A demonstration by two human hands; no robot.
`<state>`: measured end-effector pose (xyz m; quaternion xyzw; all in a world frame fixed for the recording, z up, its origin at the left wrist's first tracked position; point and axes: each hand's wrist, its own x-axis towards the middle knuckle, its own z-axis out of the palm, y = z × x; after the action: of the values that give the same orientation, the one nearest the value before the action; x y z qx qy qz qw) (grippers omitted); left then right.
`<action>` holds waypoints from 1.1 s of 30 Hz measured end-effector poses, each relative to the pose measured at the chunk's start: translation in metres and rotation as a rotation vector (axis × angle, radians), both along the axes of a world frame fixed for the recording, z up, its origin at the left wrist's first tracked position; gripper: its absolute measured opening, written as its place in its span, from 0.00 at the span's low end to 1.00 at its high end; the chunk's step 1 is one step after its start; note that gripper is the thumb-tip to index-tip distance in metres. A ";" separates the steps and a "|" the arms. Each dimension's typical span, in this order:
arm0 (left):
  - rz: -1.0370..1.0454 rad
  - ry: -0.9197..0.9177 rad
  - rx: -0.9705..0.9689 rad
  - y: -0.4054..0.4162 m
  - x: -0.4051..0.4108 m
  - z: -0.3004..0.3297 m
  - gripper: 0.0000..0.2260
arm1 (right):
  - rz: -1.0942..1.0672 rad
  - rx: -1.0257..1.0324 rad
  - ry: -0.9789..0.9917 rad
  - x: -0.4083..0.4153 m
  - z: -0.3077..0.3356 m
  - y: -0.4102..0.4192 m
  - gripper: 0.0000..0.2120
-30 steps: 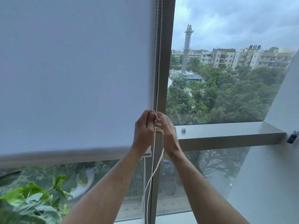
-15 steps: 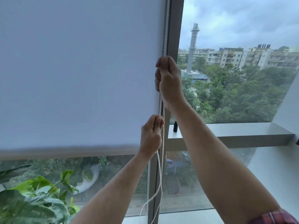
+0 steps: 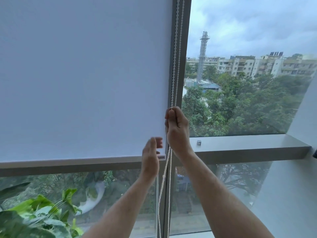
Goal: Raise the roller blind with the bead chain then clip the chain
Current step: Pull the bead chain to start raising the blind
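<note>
Above the grip, the bead chain runs taut; right hand pinches it, left hand relaxed alongside, holding nothing. Below, it hangs limp (light, slippery: pinch between beads). Roller blind half-lowered.

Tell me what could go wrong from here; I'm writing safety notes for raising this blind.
Only the right hand grips the bead chain; the left hand is open beside it, so a slip might let the roller blind run back down. The slack loop hanging below could swing and snag the plant leaves. The blind's bottom bar sits low, so many pulls remain.
</note>
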<state>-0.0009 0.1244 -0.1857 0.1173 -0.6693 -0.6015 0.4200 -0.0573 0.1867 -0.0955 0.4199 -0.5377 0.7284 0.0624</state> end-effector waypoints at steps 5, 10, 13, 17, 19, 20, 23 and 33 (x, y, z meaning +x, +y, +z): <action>0.012 0.259 -0.075 0.002 0.003 0.119 0.22 | -0.071 0.029 0.046 0.007 -0.013 -0.002 0.14; -0.320 0.343 -0.078 0.009 0.000 0.193 0.17 | -0.033 0.121 0.001 0.014 -0.056 -0.001 0.14; -0.267 0.341 -0.045 0.016 -0.007 0.181 0.17 | -0.012 0.155 -0.027 0.014 -0.075 0.004 0.14; -0.149 0.331 -0.101 0.016 -0.007 0.154 0.18 | 0.114 0.188 -0.138 0.008 -0.084 0.011 0.13; -0.101 0.320 -0.136 0.014 -0.006 0.145 0.17 | 0.150 0.208 -0.139 0.003 -0.079 0.014 0.16; -0.086 0.318 -0.145 0.014 -0.005 0.141 0.17 | 0.144 0.210 -0.137 0.000 -0.073 0.014 0.20; -0.053 0.303 -0.169 0.013 -0.004 0.131 0.17 | 0.035 0.213 -0.085 -0.008 -0.037 0.013 0.32; -0.077 0.232 -0.115 0.017 -0.001 0.088 0.16 | 0.125 -0.011 -0.062 0.005 0.114 0.012 0.18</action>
<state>-0.0018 0.1413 -0.0973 -0.0030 -0.6538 -0.5873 0.4771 -0.0525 0.1988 0.0189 0.4295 -0.5082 0.7465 0.0023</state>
